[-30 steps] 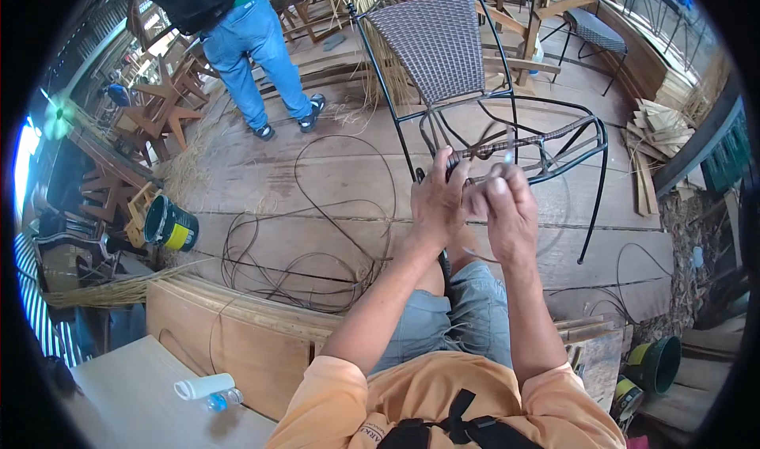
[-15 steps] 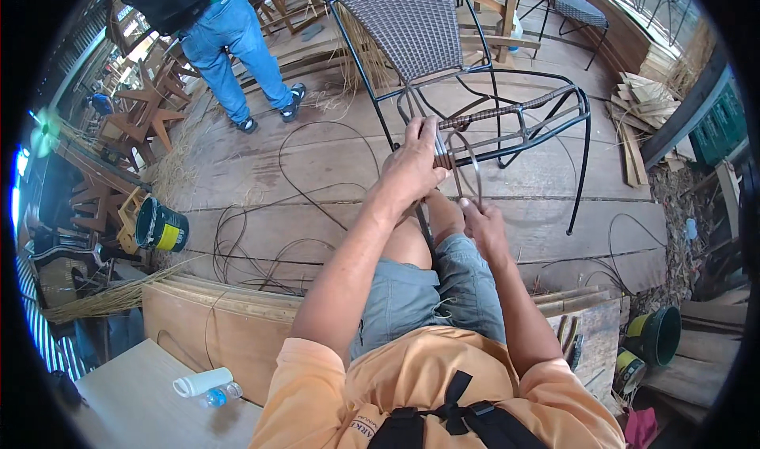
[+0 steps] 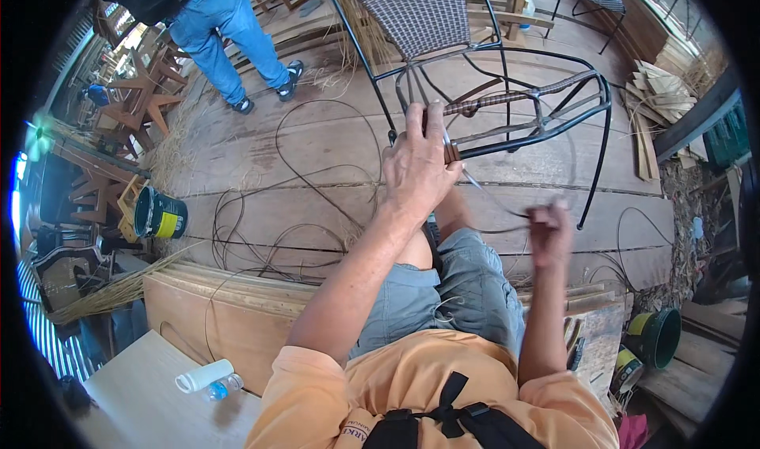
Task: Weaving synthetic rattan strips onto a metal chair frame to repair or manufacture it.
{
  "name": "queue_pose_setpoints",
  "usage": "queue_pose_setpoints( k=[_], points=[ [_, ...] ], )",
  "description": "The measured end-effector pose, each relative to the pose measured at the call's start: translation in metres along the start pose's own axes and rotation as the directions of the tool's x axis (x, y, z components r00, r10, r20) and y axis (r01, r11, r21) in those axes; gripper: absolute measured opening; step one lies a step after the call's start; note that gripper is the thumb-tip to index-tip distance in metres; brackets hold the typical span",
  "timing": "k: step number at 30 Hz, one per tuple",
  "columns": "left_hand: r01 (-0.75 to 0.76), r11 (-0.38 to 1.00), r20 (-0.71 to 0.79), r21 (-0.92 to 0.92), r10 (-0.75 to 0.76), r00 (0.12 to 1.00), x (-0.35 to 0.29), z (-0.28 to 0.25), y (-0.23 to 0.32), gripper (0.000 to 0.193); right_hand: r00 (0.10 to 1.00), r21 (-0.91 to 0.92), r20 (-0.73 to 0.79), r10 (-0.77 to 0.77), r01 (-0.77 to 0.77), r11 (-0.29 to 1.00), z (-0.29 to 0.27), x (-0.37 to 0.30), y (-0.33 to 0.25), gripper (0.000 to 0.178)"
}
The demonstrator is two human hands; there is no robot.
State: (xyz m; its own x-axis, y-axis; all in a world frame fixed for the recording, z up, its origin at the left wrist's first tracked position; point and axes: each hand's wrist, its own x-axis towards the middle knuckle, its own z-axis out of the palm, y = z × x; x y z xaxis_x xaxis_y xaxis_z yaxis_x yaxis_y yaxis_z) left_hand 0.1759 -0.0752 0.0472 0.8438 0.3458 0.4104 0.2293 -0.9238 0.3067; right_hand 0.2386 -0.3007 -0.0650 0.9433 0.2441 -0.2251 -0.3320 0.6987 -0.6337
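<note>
A black metal chair frame with a grey woven backrest stands before me. Its seat is bare rods, one rail wound with brown strand. My left hand is closed round the seat frame's near corner, beside brown strand windings; its fingers partly hide the rods. From that corner a flat weaving strand runs down to my right hand. That hand is out to the right, below the seat, blurred, with fingers curled round the strand.
Loose strand coils lie on the plank floor at left. A person in blue jeans stands at far left. Dark buckets are on both sides. A bottle lies on a pale board. Another chair is at back right.
My right hand has moved right and outward, drawing the strand's loop away from the frame corner. My left hand keeps its hold. The chair appears slightly farther right and higher in view.
</note>
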Motion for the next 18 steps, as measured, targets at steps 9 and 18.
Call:
queue_pose_setpoints(
  k=[9, 18],
  points=[
    [-0.014, 0.998, -0.014, -0.053, 0.013, 1.0, -0.003, 0.002, 0.001, 0.082, 0.912, -0.94, -0.308, 0.27, -0.335, 0.061, -0.12, 0.011, -0.049, 0.036],
    [0.015, 0.998, 0.006, -0.064, -0.014, 1.0, -0.007, -0.003, 0.004, 0.081, 0.882, -0.752, 0.223, 0.415, -0.115, 0.649, 0.1, -0.026, 0.018, 0.033]
  ],
)
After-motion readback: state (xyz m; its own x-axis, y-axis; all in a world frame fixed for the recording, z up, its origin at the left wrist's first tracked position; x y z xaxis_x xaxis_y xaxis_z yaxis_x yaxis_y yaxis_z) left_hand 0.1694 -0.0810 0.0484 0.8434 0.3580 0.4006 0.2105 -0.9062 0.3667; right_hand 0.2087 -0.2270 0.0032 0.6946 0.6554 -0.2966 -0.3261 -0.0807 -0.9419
